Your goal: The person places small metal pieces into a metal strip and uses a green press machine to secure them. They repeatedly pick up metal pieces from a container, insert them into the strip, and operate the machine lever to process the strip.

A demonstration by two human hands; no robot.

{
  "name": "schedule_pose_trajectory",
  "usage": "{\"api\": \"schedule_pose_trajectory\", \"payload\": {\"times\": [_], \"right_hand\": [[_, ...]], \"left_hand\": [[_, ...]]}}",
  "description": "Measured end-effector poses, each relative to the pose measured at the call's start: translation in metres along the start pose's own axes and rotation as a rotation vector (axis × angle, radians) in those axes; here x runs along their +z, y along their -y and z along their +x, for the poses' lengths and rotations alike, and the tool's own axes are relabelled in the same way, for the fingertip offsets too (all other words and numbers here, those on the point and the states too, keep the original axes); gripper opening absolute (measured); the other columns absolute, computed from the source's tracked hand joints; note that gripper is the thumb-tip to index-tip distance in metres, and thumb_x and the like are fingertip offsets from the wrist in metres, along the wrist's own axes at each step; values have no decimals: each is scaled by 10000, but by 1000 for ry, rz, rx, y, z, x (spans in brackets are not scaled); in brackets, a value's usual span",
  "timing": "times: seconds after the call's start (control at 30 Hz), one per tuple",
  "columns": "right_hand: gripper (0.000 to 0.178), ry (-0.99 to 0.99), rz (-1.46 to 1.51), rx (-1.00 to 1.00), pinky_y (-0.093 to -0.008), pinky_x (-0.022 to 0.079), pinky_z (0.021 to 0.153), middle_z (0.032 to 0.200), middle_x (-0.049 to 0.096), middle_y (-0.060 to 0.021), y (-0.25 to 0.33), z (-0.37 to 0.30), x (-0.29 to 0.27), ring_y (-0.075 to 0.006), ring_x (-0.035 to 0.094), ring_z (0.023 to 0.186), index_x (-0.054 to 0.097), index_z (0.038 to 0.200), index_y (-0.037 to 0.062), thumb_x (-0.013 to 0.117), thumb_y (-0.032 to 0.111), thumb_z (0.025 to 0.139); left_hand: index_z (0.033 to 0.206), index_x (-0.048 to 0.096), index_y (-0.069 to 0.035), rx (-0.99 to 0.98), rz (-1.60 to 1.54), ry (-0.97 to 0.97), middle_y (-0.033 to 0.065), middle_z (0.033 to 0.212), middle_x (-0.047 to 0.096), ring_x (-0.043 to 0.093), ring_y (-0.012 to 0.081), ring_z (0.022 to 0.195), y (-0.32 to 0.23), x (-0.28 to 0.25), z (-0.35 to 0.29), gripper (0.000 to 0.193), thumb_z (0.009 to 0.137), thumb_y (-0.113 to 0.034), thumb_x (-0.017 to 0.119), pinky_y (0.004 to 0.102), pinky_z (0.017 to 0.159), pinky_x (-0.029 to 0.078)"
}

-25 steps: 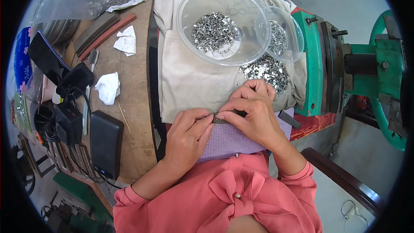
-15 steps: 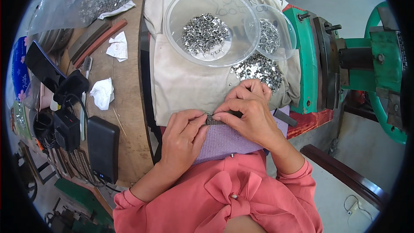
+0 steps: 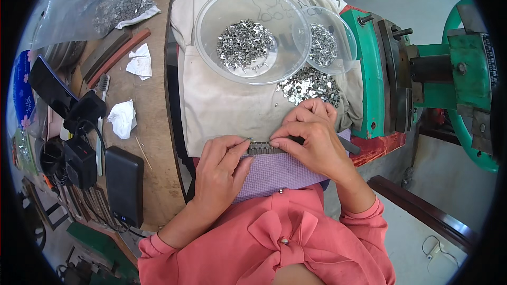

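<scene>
A dark metal bar with a row of narrow slots (image 3: 264, 148) lies across the purple checked cloth (image 3: 274, 171) at my lap. My left hand (image 3: 219, 166) is closed at the bar's left end, index fingertip on its upper edge. A thin shiny sliver shows by that fingertip, too small to name. My right hand (image 3: 311, 137) is curled over the bar's right part, thumb and forefinger together at its upper edge; whether a small part sits between them is hidden. The bar's far end (image 3: 349, 145) sticks out past my right hand.
Beyond my hands, a clear tub (image 3: 198, 37) of small bent metal pieces and a smaller clear dish (image 3: 348, 47) of thin pieces stand on beige cloth. Loose flat metal bits (image 3: 309, 87) lie beside them. Right is a green machine (image 3: 369, 89); left, a wooden table (image 3: 163, 126) with a power bank (image 3: 124, 184).
My right hand has slid a little right, away from my left fingertips, so more of the slotted bar shows between them. The whole view has shifted slightly.
</scene>
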State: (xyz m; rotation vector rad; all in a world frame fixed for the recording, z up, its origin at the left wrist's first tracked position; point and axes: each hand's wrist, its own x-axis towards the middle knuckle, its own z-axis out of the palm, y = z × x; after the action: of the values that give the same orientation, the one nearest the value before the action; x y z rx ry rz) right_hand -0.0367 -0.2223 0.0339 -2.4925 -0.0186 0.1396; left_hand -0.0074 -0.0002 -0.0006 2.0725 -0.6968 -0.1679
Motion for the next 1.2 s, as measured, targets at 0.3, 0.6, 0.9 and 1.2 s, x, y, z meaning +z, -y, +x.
{"api": "schedule_pose_trajectory", "payload": {"times": [0.3,0.6,0.9,1.2], "right_hand": [[129,-26,40,-50,-368,329,929,875,630,31,-2,6,-5,-192,562,950,791,848,149,836,173,730],[95,97,86,-219,-380,409,849,857,611,-28,6,24,-5,-244,603,888,740,822,104,795,131,749],[87,184,-57,-429,-359,435,824,855,613,-15,9,33,1,-214,623,878,716,818,110,764,139,752],[81,163,-127,-431,-358,428,831,831,597,-28,9,30,6,-224,614,854,686,792,104,743,161,784]], "left_hand": [[1032,690,-27,61,82,1,119,1037,650,622,312,914,-1,1,-2,382,675,21,817,395,768,512],[1002,672,-20,127,134,-16,112,1040,644,618,312,891,-4,3,-11,368,666,12,819,401,745,511],[972,668,-21,136,138,-36,102,1003,640,618,311,874,-10,8,-22,336,671,6,816,402,728,508],[957,670,-23,116,131,-33,90,993,639,615,309,866,-11,9,-27,319,674,-8,817,407,726,507]]}}
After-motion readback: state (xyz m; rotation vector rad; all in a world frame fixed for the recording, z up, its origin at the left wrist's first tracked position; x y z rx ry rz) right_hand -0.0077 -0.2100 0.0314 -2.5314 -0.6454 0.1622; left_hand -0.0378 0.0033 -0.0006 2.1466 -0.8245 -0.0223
